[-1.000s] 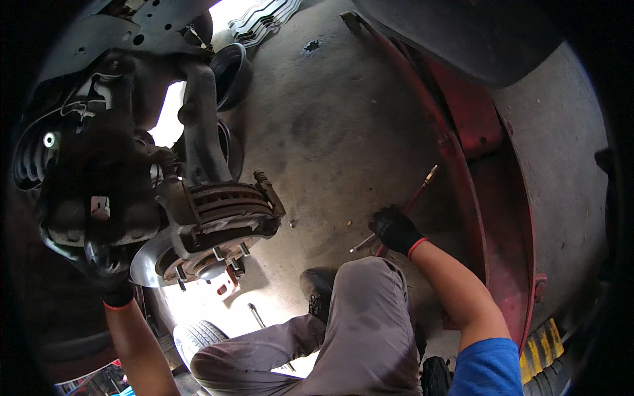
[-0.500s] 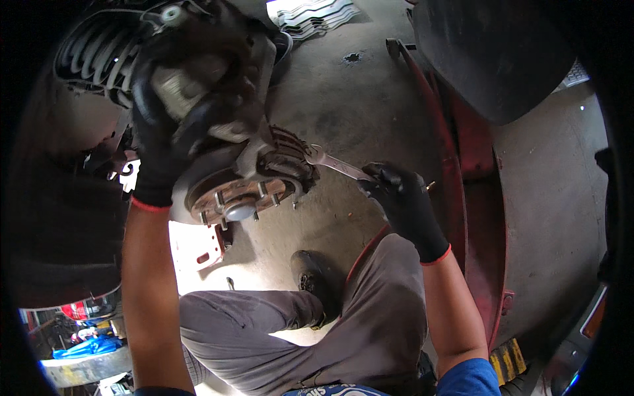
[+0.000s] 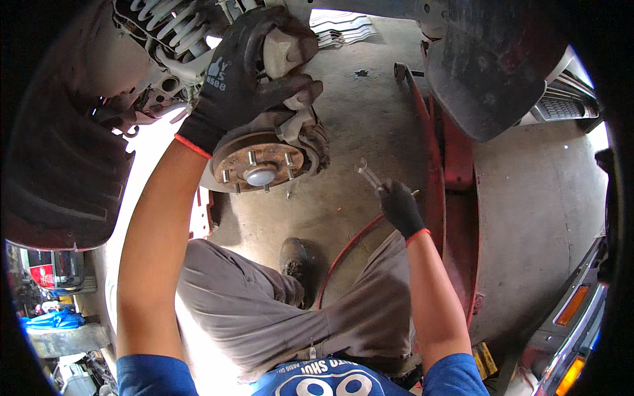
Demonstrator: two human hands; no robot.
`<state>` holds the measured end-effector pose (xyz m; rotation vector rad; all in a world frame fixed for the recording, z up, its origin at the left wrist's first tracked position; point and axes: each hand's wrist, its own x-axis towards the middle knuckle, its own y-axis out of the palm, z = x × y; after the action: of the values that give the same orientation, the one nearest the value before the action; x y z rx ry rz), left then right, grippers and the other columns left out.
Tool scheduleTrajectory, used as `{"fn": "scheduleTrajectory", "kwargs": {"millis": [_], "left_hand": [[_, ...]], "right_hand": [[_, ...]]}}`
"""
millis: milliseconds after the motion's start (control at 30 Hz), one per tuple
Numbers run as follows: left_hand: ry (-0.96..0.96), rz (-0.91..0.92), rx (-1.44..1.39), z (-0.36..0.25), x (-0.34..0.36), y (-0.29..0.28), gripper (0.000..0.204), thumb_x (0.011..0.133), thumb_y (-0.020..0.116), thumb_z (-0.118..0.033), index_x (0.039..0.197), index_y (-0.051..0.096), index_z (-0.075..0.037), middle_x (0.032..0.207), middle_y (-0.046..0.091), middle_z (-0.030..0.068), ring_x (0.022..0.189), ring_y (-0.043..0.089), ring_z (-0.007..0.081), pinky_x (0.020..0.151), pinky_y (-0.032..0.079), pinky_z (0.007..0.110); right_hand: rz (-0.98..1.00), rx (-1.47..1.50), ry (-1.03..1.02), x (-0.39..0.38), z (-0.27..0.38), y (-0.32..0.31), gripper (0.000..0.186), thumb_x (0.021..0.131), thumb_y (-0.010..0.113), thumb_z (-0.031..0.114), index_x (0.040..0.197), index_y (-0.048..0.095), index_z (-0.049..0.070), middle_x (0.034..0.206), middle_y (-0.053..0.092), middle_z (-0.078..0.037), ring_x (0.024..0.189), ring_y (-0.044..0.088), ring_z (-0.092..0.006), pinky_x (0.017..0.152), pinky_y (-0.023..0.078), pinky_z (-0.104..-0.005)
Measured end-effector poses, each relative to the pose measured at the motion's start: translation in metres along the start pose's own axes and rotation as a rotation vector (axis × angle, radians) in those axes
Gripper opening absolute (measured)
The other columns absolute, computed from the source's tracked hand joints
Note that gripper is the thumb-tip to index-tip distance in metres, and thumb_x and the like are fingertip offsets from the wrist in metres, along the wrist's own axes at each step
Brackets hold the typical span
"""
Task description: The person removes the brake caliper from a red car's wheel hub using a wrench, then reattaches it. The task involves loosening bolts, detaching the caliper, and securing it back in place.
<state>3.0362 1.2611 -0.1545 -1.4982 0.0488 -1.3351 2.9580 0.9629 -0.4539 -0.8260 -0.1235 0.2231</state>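
A grey metal caliper (image 3: 281, 53) is clasped in the black-gloved left hand (image 3: 239, 89); nearer right, a silver metal wrench (image 3: 369, 173) is clamped in the black-gloved right hand (image 3: 401, 206).

Smooth metal wrench (image 3: 370, 175), rough cast-metal caliper (image 3: 282, 54), rusty metal hub (image 3: 272, 156), matt cloth trousers (image 3: 264, 323)

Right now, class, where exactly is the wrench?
In the head view, the wrench is right of centre, gripped in the gloved right hand, its free end pointing up and left, apart from the studded wheel hub.
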Motion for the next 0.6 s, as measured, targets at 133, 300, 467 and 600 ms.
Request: {"fn": "scheduleTrajectory", "kwargs": {"millis": [133,300,467,600], "left_hand": [[0.036,-0.044,0.042,0.0,0.001,0.007,0.083,0.077,0.088,-0.042,0.14,0.049,-0.004,0.135,0.057,0.0197,0.121,0.059,0.0406,0.103,0.05,0.049],[-0.042,-0.103,0.006,-0.006,-0.003,0.008,0.077,0.078,0.086,-0.032,0.139,0.051,-0.001,0.133,0.059,0.0263,0.124,0.056,0.0452,0.107,0.045,0.051],[-0.094,-0.038,0.072,-0.008,-0.006,0.009,0.093,0.072,0.091,-0.033,0.145,0.044,-0.001,0.14,0.054,0.0269,0.131,0.051,0.047,0.112,0.041,0.053],[-0.02,-0.074,0.022,-0.006,-0.004,0.01,0.094,0.071,0.092,-0.034,0.145,0.044,-0.001,0.14,0.054,0.0273,0.131,0.051,0.047,0.112,0.041,0.053]], "right_hand": [[0.385,-0.271,0.154,-0.003,-0.017,0.06,0.026,0.088,0.056,0.021,0.101,0.066,0.001,0.098,0.072,-0.023,0.098,0.069,-0.0434,0.086,0.054,-0.0523],[-0.252,0.185,-0.056,0.008,0.067,0.079,0.075,0.087,0.077,0.045,0.141,0.049,0.001,0.135,0.054,-0.027,0.124,0.056,-0.0415,0.102,0.048,-0.0492],[-0.65,0.38,-0.357,0.047,0.142,0.056,0.067,0.089,0.078,0.029,0.141,0.047,0.001,0.129,0.052,-0.022,0.118,0.055,-0.0403,0.102,0.046,-0.048],[-0.717,0.316,-0.375,0.057,0.157,0.052,0.057,0.092,0.072,0.02,0.141,0.049,0.001,0.124,0.055,-0.023,0.112,0.056,-0.0413,0.095,0.048,-0.0494]]}}
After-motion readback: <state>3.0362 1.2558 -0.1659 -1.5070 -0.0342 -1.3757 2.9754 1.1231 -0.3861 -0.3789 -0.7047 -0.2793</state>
